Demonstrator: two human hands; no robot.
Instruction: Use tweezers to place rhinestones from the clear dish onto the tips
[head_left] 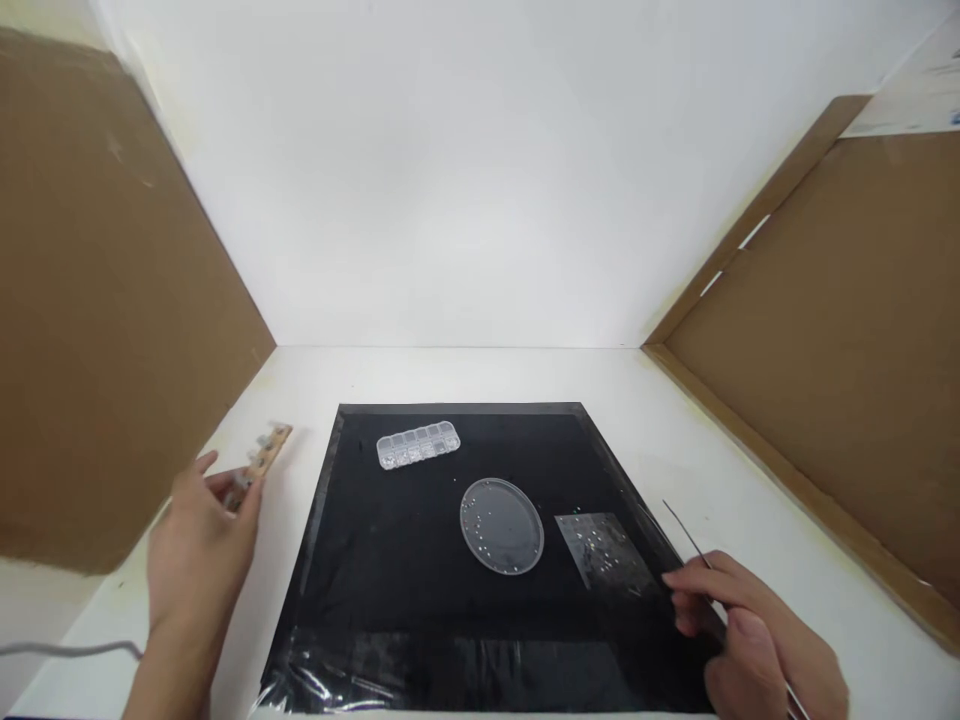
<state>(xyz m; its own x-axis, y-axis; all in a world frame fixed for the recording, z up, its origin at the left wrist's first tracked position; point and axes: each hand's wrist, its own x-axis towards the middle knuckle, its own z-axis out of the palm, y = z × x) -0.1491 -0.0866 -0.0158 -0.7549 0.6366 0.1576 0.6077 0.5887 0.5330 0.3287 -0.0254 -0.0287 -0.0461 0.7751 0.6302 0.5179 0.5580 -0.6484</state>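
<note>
My left hand (201, 540) is raised over the white surface at the left. Its thumb and fingers pinch a small tan strip (268, 452) with several clear pieces along it; the lower end is partly hidden. At the right edge of the black mat, my right hand (750, 625) is closed around thin metal tweezers (686, 532) with the fine tip pointing up and left. Nearest to the tip lies a clear square sheet (606, 555) scattered with tiny shiny bits. A round clear dish (501, 527) holding several tiny shiny bits sits left of the sheet.
A clear compartment box (418, 445) with small contents lies at the back of the black mat (390, 560). Brown cardboard panels (112, 300) stand at left and right, and a white wall (450, 200) behind. A grey cable (71, 648) runs in at lower left.
</note>
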